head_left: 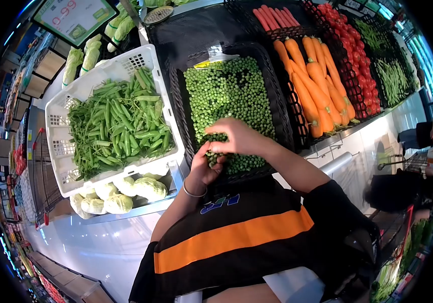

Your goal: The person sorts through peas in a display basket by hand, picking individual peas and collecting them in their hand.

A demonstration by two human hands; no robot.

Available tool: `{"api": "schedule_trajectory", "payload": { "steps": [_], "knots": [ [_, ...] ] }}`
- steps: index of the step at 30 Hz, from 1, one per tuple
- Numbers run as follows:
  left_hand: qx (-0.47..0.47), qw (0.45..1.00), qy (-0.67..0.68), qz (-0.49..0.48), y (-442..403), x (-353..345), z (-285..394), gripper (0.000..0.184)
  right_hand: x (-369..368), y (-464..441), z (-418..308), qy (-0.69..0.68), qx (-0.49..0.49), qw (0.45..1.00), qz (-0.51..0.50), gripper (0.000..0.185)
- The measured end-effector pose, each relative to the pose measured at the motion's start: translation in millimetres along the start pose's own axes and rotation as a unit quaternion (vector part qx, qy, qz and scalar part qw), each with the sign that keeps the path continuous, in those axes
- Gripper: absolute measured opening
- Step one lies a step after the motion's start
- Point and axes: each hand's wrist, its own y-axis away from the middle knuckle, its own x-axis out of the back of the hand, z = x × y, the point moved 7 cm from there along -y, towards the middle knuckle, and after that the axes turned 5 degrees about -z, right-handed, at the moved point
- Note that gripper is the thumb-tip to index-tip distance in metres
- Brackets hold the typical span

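Left hand (207,169) cups green peas (211,158), the half-curled right hand (234,136) close beside it, black basket (176,96) beneath both.

The head view is brightly and fairly evenly lit, with cool white light whose fixtures glow as streaks along the far left and right edges; glare whitens the pale floor (92,242) and the upper rim of the white crate (153,55); the black liner (191,33) stays dark, with a faint sheen; soft shadow lies around the hands over the peas (231,91); the middle looks reasonably sharp, while fine detail softens toward the sides; strong fisheye distortion bends shelves and aisles outward, and black vignetting closes off the corners.
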Motion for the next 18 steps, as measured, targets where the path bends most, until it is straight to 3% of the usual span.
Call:
{"api": "schedule_trajectory", "payload": {
  "steps": [1, 2, 4, 7, 10, 11, 12, 14, 15, 18],
  "knots": [
    [0.005, 1.0, -0.003, 0.001, -1, 2, 0, 0.031, 12, 6, 2, 0.118, 0.049, 0.986, 0.103, 0.038],
    [0.006, 0.999, -0.025, -0.041, -1, -1, 1, 0.029, 25, 5, 31, 0.142, -0.034, 0.982, 0.123, 0.055],
    [0.008, 0.995, -0.051, -0.081, -1, -6, 0, 0.028, 53, 7, 78, 0.242, -0.233, 0.922, 0.195, 0.062],
    [0.017, 0.995, -0.05, -0.08, 0, -7, 0, 0.025, 41, -2, 110, 0.323, -0.298, 0.888, 0.135, 0.066],
    [0.021, 0.995, -0.054, -0.075, 3, -9, -1, 0.025, -4, -5, 65, 0.297, -0.145, 0.943, -0.03, 0.059],
    [0.019, 0.996, -0.052, -0.074, 3, -9, -1, 0.024, -6, -2, 58, 0.213, -0.06, 0.975, 0.015, 0.046],
    [0.017, 0.996, -0.048, -0.073, 3, -10, -1, 0.024, -3, -4, 65, 0.213, -0.06, 0.975, 0.014, 0.046],
    [0.019, 0.995, -0.044, -0.086, 2, -8, -1, 0.024, 33, -9, 75, 0.142, -0.06, 0.974, 0.166, 0.036],
    [0.023, 0.994, -0.043, -0.099, 2, -8, -2, 0.024, 54, -8, 87, 0.108, -0.114, 0.963, 0.217, 0.029],
    [0.017, 0.995, -0.056, -0.086, 2, -9, -1, 0.025, 80, -23, 125, 0.14, -0.17, 0.955, 0.198, 0.021]
  ]
}}
